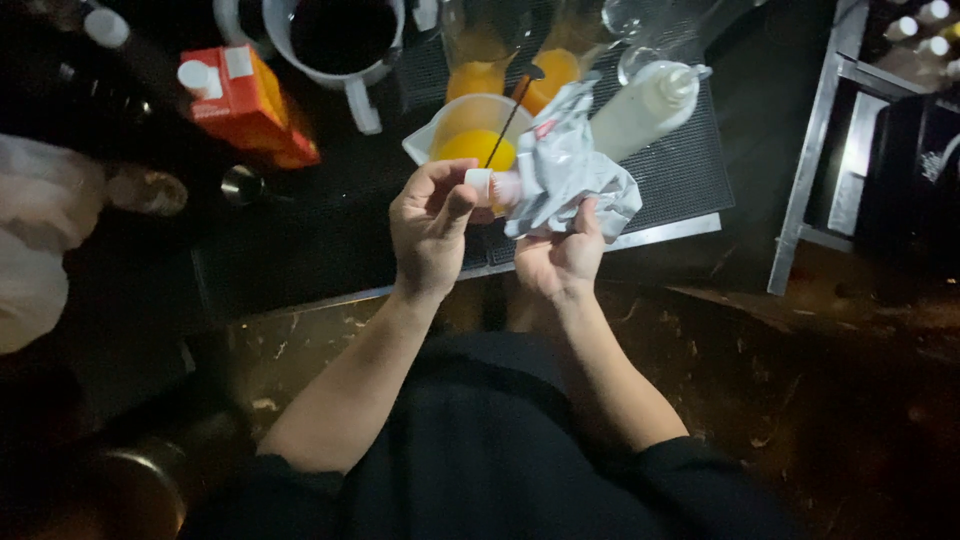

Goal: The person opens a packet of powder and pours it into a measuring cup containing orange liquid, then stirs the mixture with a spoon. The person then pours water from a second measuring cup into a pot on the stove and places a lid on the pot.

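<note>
Nearest to me: dark clothing at the bottom, both forearms reaching up from it over a worn, speckled floor (820,400).

My left hand (430,235) is up at mid-frame, thumb & forefinger pinched on a small white cap (479,182), other fingers curled loosely. The cap sits at the end of a crushed carton (565,175), silver-grey w/ a bit of pink near the spout. My right hand (562,258) grips that carton from below, fingers wrapped into the crumpled part, so it's closed around it. Carton is held in the air, just in front of the counter edge, tilted w/ spout end toward the left hand.

Just behind the hands: black rubber bar mat (680,170) on the counter w/ a metal edge strip. On it, a pale measuring jug (470,125) w/ orange juice inside and a dark stirring stick (510,115) leaning in it. Beside the carton, to the right, a white squeeze bottle (645,105) lying tilted.

Further back: two glasses of orange juice (555,70), partly hidden, can't tell how full. A big white pitcher (345,45) w/ dark contents at top. Left of it an orange-red juice carton (245,100) w/ white cap, lying at an angle. Small metal cup (240,185) near it. Far right, a grey metal rack (815,150).
</note>
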